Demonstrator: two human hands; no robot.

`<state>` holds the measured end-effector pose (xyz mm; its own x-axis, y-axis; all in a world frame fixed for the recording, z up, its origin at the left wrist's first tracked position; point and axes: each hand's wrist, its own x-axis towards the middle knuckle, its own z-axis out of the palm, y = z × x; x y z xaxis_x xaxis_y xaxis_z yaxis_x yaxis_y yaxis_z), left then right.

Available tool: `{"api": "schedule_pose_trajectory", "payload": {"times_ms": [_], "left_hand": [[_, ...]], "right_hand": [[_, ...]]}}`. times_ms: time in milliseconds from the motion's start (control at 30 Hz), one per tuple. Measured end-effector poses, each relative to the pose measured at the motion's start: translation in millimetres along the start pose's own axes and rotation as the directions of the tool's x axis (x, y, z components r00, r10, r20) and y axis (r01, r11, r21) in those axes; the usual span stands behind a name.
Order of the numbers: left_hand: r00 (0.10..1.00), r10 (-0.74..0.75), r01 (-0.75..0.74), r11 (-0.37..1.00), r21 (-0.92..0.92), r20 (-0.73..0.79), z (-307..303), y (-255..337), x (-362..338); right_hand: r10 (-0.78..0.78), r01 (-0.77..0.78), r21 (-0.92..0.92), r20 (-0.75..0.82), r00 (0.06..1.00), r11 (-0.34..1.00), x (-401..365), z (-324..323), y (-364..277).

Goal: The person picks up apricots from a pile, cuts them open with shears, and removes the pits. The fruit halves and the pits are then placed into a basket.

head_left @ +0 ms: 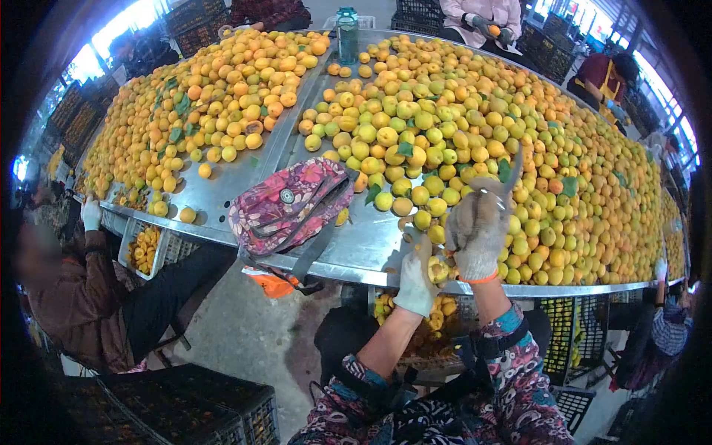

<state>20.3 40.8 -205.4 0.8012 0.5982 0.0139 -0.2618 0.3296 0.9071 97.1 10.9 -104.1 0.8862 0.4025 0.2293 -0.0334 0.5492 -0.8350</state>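
Observation:
Both of my hands wear pale, stained gloves at the front edge of the metal table. My left hand (417, 280) is closed around a cut yellow fruit (438, 270), whose inside shows between the two hands. Just right of it and higher, my right hand (478, 226) is closed on the handle of a knife, with the curved blade (514, 170) pointing up and away over the fruit pile. An orange band circles the right wrist. Yellow-orange fruit (571, 215) lies heaped beside and beyond my hands. Below the table edge, cut fruit (443, 308) shows in a crate.
A floral bag (293, 204) lies on the metal table (371, 248) to the left, near a second fruit heap (222, 89). A green bottle (347, 35) stands at the back. Several people sit around the table, one close on the left (81, 304). Black crates (185, 404) stand lower left.

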Motion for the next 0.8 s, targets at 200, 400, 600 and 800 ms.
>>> {"api": "schedule_pose_trajectory", "payload": {"times_ms": [200,400,600,800], "left_hand": [[0.966,0.159,-0.235,0.866,0.442,0.203,-4.9,2.6,5.1],[0.957,0.174,-0.279,0.781,0.560,0.233,-3.9,9.7,1.6],[0.938,0.202,-0.344,0.645,0.683,0.283,4.3,4.5,-2.1],[0.963,0.182,-0.270,0.572,0.774,0.201,15.4,8.2,-6.0]], "right_hand": [[0.159,-0.145,0.149,-0.087,0.983,0.978,2.8,-3.3,-1.7],[0.262,-0.225,0.296,-0.091,0.961,0.928,2.0,-15.2,2.5],[0.397,-0.336,0.382,-0.090,0.914,0.861,8.0,-38.8,17.8],[0.440,-0.359,0.656,0.045,0.897,0.664,13.4,-56.0,32.2]]}}
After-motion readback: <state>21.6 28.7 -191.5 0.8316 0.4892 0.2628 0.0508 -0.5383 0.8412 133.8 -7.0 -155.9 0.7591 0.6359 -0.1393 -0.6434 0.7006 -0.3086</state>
